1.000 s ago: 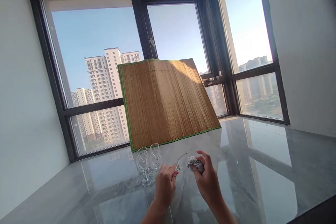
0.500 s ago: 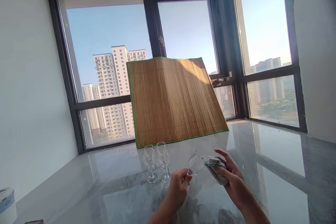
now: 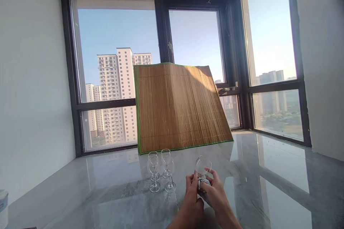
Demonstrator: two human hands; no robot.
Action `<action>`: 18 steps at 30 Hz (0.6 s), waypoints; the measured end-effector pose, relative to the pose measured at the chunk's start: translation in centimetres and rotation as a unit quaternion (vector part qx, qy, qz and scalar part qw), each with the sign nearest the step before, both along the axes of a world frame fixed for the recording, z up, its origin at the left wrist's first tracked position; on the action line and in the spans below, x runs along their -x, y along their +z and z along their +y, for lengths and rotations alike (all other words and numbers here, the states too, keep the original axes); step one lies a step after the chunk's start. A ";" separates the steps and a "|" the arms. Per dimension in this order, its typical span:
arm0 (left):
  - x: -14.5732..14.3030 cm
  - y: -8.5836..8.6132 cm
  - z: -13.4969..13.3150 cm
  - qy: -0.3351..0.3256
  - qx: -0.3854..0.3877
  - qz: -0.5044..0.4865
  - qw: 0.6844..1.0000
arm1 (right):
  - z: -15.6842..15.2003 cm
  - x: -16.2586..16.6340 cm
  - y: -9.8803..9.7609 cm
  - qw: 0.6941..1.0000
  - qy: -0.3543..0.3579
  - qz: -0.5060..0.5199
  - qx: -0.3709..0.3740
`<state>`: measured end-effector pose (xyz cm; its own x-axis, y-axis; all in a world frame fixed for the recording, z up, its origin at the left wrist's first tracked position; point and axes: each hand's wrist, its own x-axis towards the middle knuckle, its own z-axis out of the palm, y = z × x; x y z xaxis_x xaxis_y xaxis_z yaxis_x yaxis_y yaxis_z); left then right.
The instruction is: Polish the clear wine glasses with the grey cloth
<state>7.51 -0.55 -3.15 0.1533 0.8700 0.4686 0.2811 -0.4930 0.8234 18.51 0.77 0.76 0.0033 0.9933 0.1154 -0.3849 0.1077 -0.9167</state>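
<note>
A clear stemmed glass (image 3: 203, 164) is held upright above the counter, bowl up, between my two hands. My left hand (image 3: 191, 191) is closed on the lower part of the glass from the left. In my right hand (image 3: 216, 192) is a bunched grey cloth (image 3: 203, 182), pressed around the foot or stem, with the fingertips near the bowl. Cloth and fingers hide the lower glass. To the left, several stemmed glasses stand grouped on the counter, among them a front one (image 3: 155, 182) and a back one (image 3: 166, 157).
The glossy grey counter (image 3: 120, 200) reflects the windows. A bamboo mat with green edging (image 3: 182, 111) leans against the window frame (image 3: 161, 35) behind the glasses. At the far left edge a white-and-blue container (image 3: 3, 207) is partly in view.
My right hand has moved left with the cloth, bringing it onto the lower part of the glass. The glass has turned from tilted to upright. The view has shifted slightly.
</note>
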 end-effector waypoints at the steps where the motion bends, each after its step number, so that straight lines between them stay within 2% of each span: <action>1: 0.0 -0.4 0.3 0.001 0.011 -0.006 1.000 | -0.1 0.0 0.2 1.000 -0.002 0.001 -0.001; 5: 0.0 -1.9 1.3 0.007 0.062 -0.026 0.998 | 0.3 0.1 -0.3 0.999 -0.014 -0.030 -0.003; 8: 0.0 -1.3 0.7 0.058 0.030 -0.003 0.998 | 1.5 0.3 -1.4 0.997 -0.033 -0.063 0.000; 11: 0.3 0.7 -0.8 0.147 -0.057 0.056 0.986 | 3.5 0.5 -2.2 0.984 -0.099 -0.145 -0.015; 14: 1.1 2.4 -2.0 0.270 -0.113 0.052 0.955 | 6.0 0.3 -2.5 0.943 -0.184 -0.277 -0.014; 16: 1.8 2.4 -2.1 0.351 -0.116 -0.010 0.929 | 7.4 0.1 -2.5 0.919 -0.205 -0.336 -0.004; 18: 2.5 1.6 -1.7 0.413 -0.090 -0.084 0.902 | 8.7 -0.1 -2.5 0.907 -0.210 -0.364 0.003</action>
